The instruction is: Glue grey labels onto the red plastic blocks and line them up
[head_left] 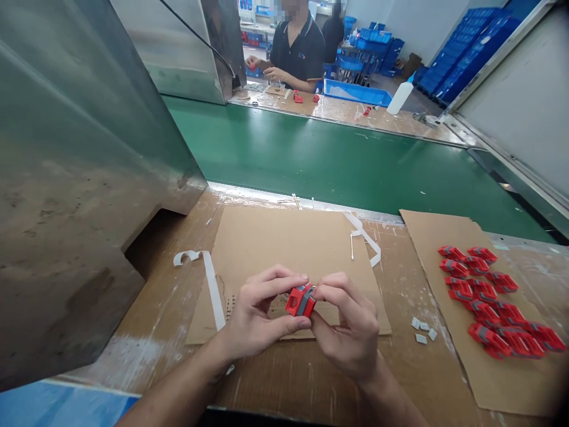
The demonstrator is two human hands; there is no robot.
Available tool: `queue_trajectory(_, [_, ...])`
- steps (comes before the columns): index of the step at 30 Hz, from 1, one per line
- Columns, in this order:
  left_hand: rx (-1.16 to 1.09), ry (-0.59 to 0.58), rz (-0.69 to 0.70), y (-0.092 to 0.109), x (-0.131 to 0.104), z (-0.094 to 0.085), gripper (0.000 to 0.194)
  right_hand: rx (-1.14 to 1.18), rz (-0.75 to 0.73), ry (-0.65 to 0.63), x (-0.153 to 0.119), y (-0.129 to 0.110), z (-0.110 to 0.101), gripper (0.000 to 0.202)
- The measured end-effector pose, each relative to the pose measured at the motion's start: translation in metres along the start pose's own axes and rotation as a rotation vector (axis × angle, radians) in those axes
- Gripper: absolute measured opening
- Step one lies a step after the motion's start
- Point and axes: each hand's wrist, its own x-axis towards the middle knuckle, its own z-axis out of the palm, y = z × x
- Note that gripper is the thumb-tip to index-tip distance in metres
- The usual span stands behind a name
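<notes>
A small red plastic part with a grey band (300, 300) is held up over a cardboard sheet (284, 237). My left hand (262, 305) grips it from the left, thumb below and fingers on top. From the right, the fingertips of my right hand (344, 320) are closed against its side; whether they pinch anything smaller is hidden. To the right, several similar red and grey parts (484, 290) lie in rows on another cardboard sheet (431, 249). Several small light-grey pieces (421, 338) lie on the table between the two sheets.
White tape strips (213, 290) lie at the sheet's edges, with cotton swabs (352, 246) nearby. Beyond runs a green conveyor belt (311, 154). A metal housing (89, 178) stands close on the left. Across the belt a person (297, 50) works near a white bottle (400, 96) and blue tray (355, 93).
</notes>
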Motion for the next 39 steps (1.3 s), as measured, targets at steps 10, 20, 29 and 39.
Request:
queue_trajectory(10, [0.041,0.028,0.004,0.001,0.001,-0.002,0.049,0.092,-0.012,-0.151,0.005,0.007,-0.015,0.025])
queue_trajectory(20, [0.13,-0.051,0.034,0.004,0.005,-0.007,0.051,0.173,-0.003,-0.149,0.003,0.01,-0.015,0.016])
queue_trajectory(29, [0.151,-0.052,0.076,0.001,0.004,-0.007,0.052,0.115,-0.017,-0.106,0.002,0.008,-0.011,0.014])
queue_trajectory(39, [0.02,0.003,0.138,-0.002,0.003,-0.006,0.049,0.137,0.002,-0.044,-0.001,0.005,-0.004,0.016])
